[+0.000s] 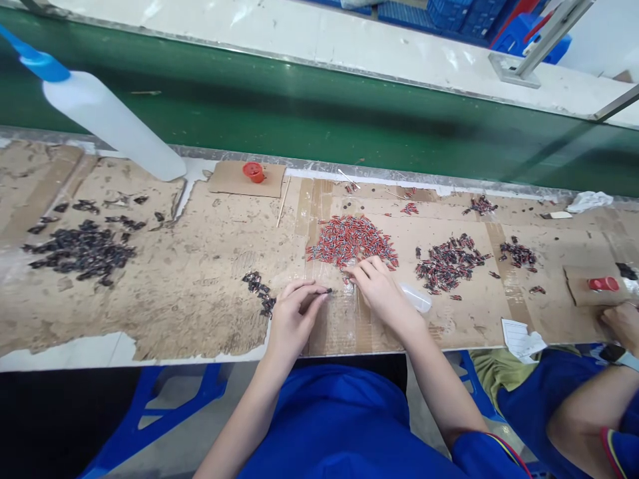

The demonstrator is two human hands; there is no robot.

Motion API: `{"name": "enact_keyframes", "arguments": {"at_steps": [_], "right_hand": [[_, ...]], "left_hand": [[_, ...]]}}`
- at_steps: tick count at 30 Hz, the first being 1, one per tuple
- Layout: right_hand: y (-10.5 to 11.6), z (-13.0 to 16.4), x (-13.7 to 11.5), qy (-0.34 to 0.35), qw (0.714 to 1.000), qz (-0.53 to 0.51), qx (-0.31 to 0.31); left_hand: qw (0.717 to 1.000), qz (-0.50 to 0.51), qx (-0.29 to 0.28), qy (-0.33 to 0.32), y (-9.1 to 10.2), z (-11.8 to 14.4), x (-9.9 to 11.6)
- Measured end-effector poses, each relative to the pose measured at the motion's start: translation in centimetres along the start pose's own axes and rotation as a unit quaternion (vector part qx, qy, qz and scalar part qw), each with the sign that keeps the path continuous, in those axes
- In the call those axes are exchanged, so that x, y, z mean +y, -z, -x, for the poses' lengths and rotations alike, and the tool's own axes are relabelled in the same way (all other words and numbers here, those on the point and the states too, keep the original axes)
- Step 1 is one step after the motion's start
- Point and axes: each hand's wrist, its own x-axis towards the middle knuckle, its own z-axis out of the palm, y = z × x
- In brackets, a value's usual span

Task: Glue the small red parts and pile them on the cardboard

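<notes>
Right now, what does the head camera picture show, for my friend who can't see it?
A person's left hand pinches a small dark part while the right hand touches a pile of red parts on a cardboard-covered bench. Heaps of dark parts lie further left.

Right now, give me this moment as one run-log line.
left hand: pinching small black part | right hand: fingertips at red pile edge | black pile far left | bottle upper left

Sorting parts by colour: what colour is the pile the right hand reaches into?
Red, with bluish-grey flecks: the pile under the right hand, in the head view.
</notes>
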Motion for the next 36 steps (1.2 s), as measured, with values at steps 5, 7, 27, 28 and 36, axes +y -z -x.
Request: {"name": "enact_keyframes", "arguments": {"at_steps": [5, 7, 27, 28, 36], "right_hand": [[0.5, 0.4, -0.8, -0.02, 0.986, -0.145, 0.084], [0.7, 0.5, -1.5, -0.035, 0.963, -0.237, 0.121], [-0.9, 1.3, -6.5, -0.303, 0.707, -0.597, 0.23], [-0.9, 1.3, -6.7, -0.303, 0.706, -0.595, 0.237], [-0.8, 1.7, -6.9, -0.287, 0.711, -0.572, 0.291]], "left_hand": [[0.997, 0.061, 0.013, 0.041, -0.4, 0.2, 0.7], [0.995, 0.081, 0.012, 0.05, -0.5, 0.3, 1.0], [0.993, 0.117, 0.009, 0.005, -0.7, 0.7, 3.7], [0.993, 0.121, 0.009, 0.01, -0.7, 0.7, 3.8], [0.978, 0.194, -0.014, 0.076, -1.0, 0.7, 4.1]]}}
